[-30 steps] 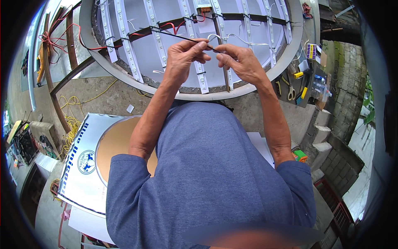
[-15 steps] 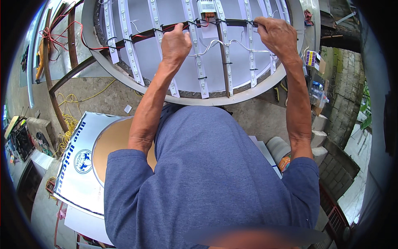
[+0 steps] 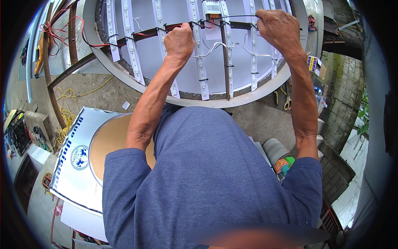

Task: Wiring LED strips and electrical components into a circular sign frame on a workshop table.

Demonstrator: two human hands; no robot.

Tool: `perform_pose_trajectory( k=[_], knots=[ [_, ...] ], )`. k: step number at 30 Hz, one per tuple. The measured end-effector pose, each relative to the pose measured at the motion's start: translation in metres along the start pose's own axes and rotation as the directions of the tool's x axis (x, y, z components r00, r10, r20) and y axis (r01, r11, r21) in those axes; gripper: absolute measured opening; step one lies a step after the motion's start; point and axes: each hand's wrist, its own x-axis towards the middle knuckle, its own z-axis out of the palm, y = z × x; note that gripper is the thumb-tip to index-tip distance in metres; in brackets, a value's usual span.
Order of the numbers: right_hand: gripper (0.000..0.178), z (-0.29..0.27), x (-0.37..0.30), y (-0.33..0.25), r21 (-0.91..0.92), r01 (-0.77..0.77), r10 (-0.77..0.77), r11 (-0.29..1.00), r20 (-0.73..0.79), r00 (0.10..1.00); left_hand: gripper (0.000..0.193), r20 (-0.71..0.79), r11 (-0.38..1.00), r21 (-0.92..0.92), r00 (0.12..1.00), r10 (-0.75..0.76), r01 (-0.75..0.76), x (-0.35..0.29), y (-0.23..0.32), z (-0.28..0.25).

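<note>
Left hand [image 3: 180,42]: one, curled into a fist, thumb and forefinger uppermost at the dark crossbar [image 3: 238,25]. Whether its fingertips grip the strap's far end I cannot tell from my feed.

Right hand [image 3: 280,32]: one, fingers folded down and clamped on a thin strap, well apart from the left hand.

Thin strap [image 3: 236,16]: one, black, lying between the two hands. From the right fingertips it runs leftward, nearly straight, just above the crossbar as I view it. I lose its left end among the dark ties near the left hand.

Light strips [image 3: 200,66]: several, white, dotted with small lenses, laid across the crossbar. One passes behind the left hand; another stands just to its right.

Box [image 3: 212,8]: one, pale, small, between the hands and farther from me, a reddish block at its near end.

White wire [image 3: 244,47]: one run, looping below the strap, between the hands.

Red wire [image 3: 96,45]: entering from the left over the rim of the round frame [image 3: 207,101], which surrounds the strips.

Scissors [image 3: 287,103]: on the ground to the right, near the right forearm.

Yellow cord [image 3: 64,120]: one tangle, ground, far left.
</note>
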Motion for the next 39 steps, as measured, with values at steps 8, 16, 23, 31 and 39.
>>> perform_pose_trajectory(
  k=[8,16,23,31,39],
  knots=[
    [0.019,0.007,0.004,0.001,0.026,0.049,-0.048,0.998,-0.044,0.998,0.006,-0.088,0.995,0.074,0.994,0.071,-0.064,0.001,-0.008,0.013],
    [0.025,0.036,0.021,-0.003,0.117,0.024,-0.033,0.993,0.070,0.997,0.001,-0.154,0.988,0.088,0.978,0.138,-0.126,0.002,-0.016,0.016],
    [0.025,0.062,0.029,-0.010,0.179,0.024,-0.043,0.984,0.106,0.993,0.001,-0.329,0.985,0.051,0.928,0.175,-0.167,-0.001,-0.025,0.020],
    [0.015,0.078,0.046,-0.015,0.166,0.111,-0.110,0.980,-0.012,0.994,0.006,-0.387,0.981,0.027,0.903,0.189,-0.194,0.000,-0.029,0.022],
    [0.009,0.079,0.074,-0.014,0.061,0.255,-0.247,0.965,-0.112,0.962,0.016,-0.361,0.975,0.082,0.905,0.224,-0.208,-0.010,-0.027,0.024]
  ],
)
